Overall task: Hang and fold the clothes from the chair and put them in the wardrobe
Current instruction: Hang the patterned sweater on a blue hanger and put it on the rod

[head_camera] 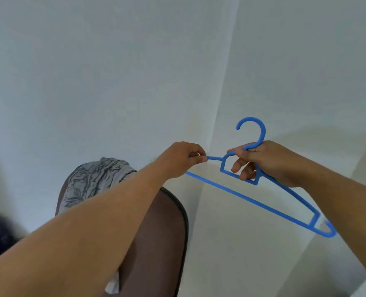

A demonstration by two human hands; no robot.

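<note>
**Overhead, a blue hanger held in two hands above a draped chair**

Seen from the head camera, a person holds a blue plastic hanger out in front of a pale wall, both bare forearms reaching up into the picture. The right hand is closed around the hanger's neck, just below the hook, with its fingers curled through the small frame at the centre; the hook curves up clear of the knuckles. The left hand is nearly closed, its thumb and fingertips pinched on the thin end of the hanger's left arm. The hanger is tilted, its left end high by the left hand and its right end sloping down towards the lower right, where a small upturned hook closes off the bar. Below and behind the left forearm stands a dark brown chair, its rounded back edged in black. A grey garment with a dark leafy print lies draped over the top of that chair back, partly hidden by the forearm, and a strip of pale cloth shows lower down under the arm. At the far left edge sits a dark, blurred heap that cannot be made out.
</note>
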